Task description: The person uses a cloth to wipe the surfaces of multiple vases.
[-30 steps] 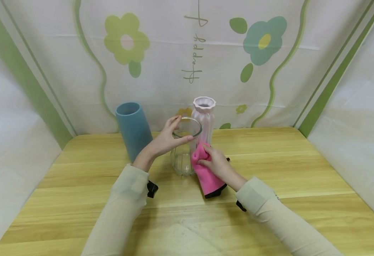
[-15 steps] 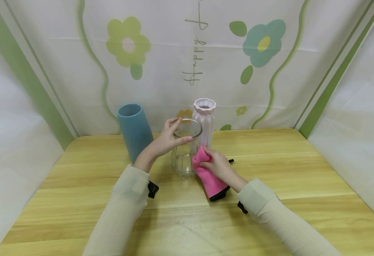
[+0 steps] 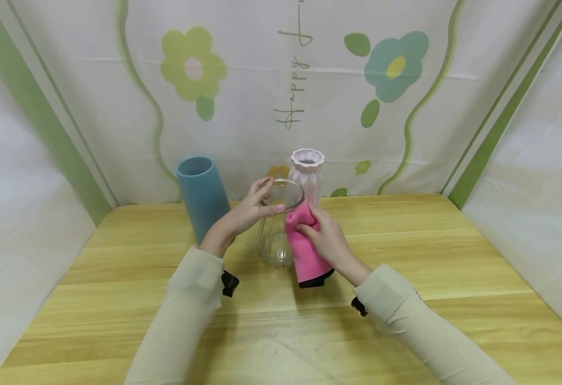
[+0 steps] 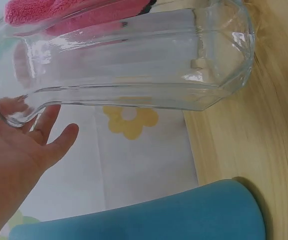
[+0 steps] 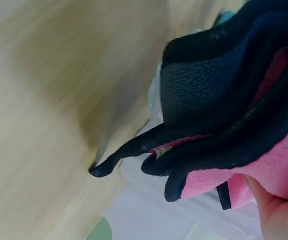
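Now the pink cloth (image 3: 308,256) sits higher beside the glass vase (image 3: 274,241).

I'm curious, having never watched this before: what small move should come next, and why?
Probably wipe the pink cloth gently down the outside of the glass vase: the right hand grips the cloth beside the vase's upper part, while the left hand holds the top, likely enough to steady it.

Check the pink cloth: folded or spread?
Folded: the right wrist view shows the pink cloth doubled over in layers, its black edging looping back on itself.
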{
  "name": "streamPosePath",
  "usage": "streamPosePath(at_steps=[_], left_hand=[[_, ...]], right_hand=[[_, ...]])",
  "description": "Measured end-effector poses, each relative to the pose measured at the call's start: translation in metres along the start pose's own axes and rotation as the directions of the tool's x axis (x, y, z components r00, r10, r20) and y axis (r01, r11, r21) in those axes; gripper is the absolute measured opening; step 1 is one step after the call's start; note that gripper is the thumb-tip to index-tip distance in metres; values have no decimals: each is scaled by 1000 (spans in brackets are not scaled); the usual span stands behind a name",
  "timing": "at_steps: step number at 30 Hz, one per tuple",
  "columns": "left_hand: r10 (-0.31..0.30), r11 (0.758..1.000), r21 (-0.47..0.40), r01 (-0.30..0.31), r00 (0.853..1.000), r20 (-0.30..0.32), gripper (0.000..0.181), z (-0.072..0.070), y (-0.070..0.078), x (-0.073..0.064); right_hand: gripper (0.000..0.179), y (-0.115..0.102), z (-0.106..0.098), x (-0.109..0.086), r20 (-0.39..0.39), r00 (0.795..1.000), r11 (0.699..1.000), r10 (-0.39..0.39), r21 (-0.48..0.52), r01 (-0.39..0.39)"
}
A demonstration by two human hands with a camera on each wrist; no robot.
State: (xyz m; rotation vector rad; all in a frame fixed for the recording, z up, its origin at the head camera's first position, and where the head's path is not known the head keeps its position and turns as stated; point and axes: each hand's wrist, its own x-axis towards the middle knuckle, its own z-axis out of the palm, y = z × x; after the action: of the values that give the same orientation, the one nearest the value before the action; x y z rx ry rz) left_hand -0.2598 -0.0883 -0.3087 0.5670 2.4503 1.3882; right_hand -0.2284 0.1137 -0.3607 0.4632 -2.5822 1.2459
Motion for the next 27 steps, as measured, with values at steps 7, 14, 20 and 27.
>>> streamPosePath(at_steps=[7, 14, 20, 27], left_hand=[[20, 1000, -20, -20, 1000, 14, 79, -1, -3, 1], [30, 999, -14, -30, 1000, 3, 79, -2, -6, 2], [35, 999, 18, -35, 999, -19, 80, 0, -6, 4], [4, 999, 47, -2, 999, -50, 90, 4, -8, 5]], right_hand=[[48, -2, 1, 1, 40, 999, 999, -34, -38, 35], [69, 3, 3, 1, 105, 994, 997, -13, -72, 21], [70, 13, 8, -3, 132, 991, 997, -5, -77, 15], [69, 25, 13, -9, 170, 985, 998, 10, -64, 1]])
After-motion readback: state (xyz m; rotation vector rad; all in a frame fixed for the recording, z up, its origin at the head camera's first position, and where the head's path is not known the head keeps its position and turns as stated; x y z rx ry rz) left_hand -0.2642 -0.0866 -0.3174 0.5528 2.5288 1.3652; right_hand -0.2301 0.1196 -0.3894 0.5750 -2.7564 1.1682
